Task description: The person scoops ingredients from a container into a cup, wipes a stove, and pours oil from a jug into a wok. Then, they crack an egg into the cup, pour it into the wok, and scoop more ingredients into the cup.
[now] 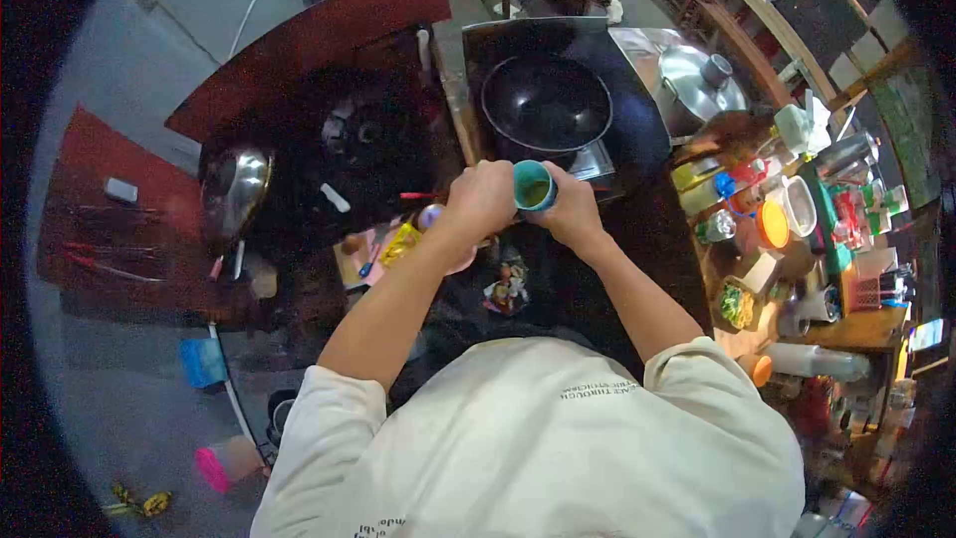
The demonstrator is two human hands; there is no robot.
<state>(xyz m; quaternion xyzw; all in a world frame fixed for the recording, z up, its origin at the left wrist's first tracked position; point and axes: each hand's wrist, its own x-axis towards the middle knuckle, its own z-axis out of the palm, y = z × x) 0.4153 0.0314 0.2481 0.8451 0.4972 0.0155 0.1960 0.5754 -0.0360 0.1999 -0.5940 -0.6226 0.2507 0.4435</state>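
Note:
A small teal cup with some yellowish-green content inside is held up in front of me, just below the black wok. My right hand is wrapped round the cup's right side. My left hand is closed at the cup's left side, its fingers curled; whether it grips the cup or something else is hidden. The wok sits on a dark stove top.
A lidded silver pot stands at the back right. Bottles, an orange-lidded container and a bag of greens crowd the right-hand table. At left are a metal pan and a white-handled tool.

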